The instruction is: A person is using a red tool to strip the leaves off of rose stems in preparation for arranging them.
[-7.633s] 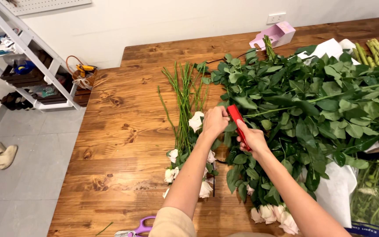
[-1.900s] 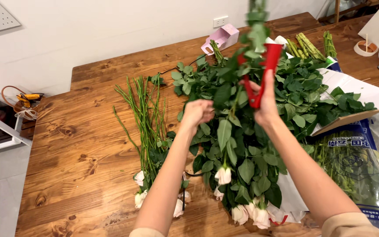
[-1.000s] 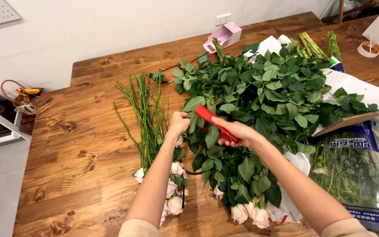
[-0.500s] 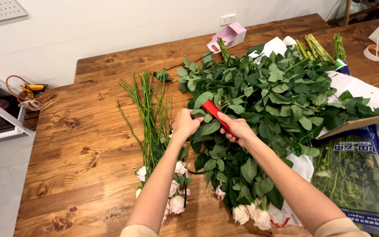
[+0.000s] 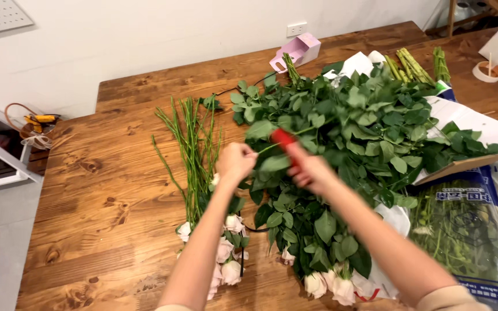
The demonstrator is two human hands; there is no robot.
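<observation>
**Stripper on the stem, both hands closed**

Your left hand [image 5: 234, 163] is fisted around a thin green rose stem [image 5: 266, 148], right at the near edge of the big heap of leafy green roses [image 5: 364, 132]. Your right hand [image 5: 309, 171] grips the red plastic stem stripper [image 5: 283, 138], clamped on that stem. It looks light, whippy and thorny, so hold bare stalk, not the soft pale blooms. Stripped stems [image 5: 194, 144] lie left of the heap.

Pink box [image 5: 297, 50] by white wall
</observation>
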